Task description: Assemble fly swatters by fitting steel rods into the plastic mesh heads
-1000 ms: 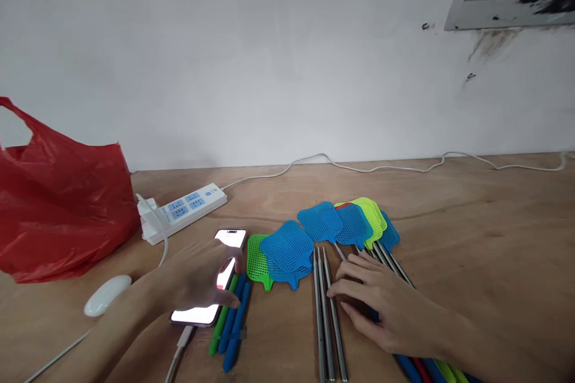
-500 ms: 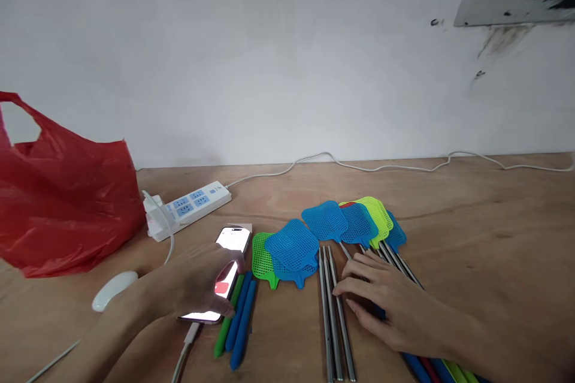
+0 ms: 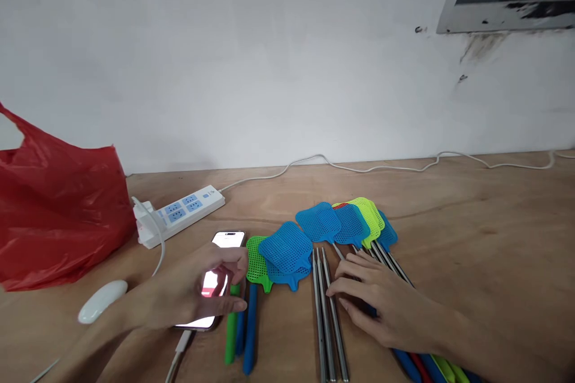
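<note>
My left hand (image 3: 204, 287) is over a phone (image 3: 229, 239) with a lit screen, thumb and forefinger apart. Its fingertips touch the upper ends of a green handle (image 3: 232, 326) and two blue handles (image 3: 250, 335) lying side by side. My right hand (image 3: 381, 302) rests, fingers spread, on a row of fly swatters (image 3: 354, 224) with blue, yellow and red heads; it hides part of their shafts. Beside its fingertips lie three loose metal rods (image 3: 327, 317). Between my hands are loose swatter heads, a green one (image 3: 256, 260) and blue ones (image 3: 287, 249) overlapping.
A red plastic bag (image 3: 63, 209) stands at the left. Near it are a white power strip (image 3: 188, 212) with a plugged-in charger and a white mouse (image 3: 103, 300). A white cord (image 3: 381, 168) runs along the wall behind the wooden table (image 3: 485, 221).
The green and blue handles have turned from slanting to nearly straight under my left hand's fingers. My right hand stays on the swatters. The whole view has shifted slightly.
</note>
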Tool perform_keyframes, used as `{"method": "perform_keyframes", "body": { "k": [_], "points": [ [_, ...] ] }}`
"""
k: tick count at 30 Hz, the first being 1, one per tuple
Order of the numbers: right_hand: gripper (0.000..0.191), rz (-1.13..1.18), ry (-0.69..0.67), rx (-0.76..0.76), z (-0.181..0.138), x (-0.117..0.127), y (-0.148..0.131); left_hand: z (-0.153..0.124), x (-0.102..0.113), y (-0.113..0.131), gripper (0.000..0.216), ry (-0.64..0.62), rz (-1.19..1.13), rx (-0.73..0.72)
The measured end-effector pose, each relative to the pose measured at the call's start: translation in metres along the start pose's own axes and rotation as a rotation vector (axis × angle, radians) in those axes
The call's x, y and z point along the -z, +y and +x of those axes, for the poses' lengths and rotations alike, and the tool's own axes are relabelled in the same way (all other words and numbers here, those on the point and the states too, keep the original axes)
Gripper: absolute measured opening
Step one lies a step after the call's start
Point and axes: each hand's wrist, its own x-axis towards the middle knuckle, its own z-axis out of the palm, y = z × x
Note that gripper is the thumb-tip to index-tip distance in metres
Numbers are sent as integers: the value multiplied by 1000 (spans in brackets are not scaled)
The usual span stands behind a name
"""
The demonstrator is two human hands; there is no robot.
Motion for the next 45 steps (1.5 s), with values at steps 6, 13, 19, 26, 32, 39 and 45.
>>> {"method": "perform_keyframes", "body": {
  "k": [6, 13, 19, 26, 32, 39, 45],
  "points": [
    [29, -13, 38, 15, -2, 0, 1, 9, -19, 5, 30, 85, -449, -61],
    [47, 35, -87, 100, -5, 4, -5, 26, -53, 11, 33, 151, -631, -16],
    [37, 52, -95, 113, -4, 3, -3, 33, -67, 6, 36, 239, -802, -21],
    [26, 22, -7, 51, -5, 1, -1, 33, -72, 3, 21, 215, -671, -26],
    [19, -9, -25, -23, -4, -1, -3, 30, -77, 7, 31, 170, -508, -16],
    [11, -55, -27, -67, -4, -3, -1, 26, -78, 13, 16, 59, -312, -4],
    [11, -39, 12, -128, -3, -3, -3, 25, -76, 16, 11, 47, -196, -25]
  ]
}}
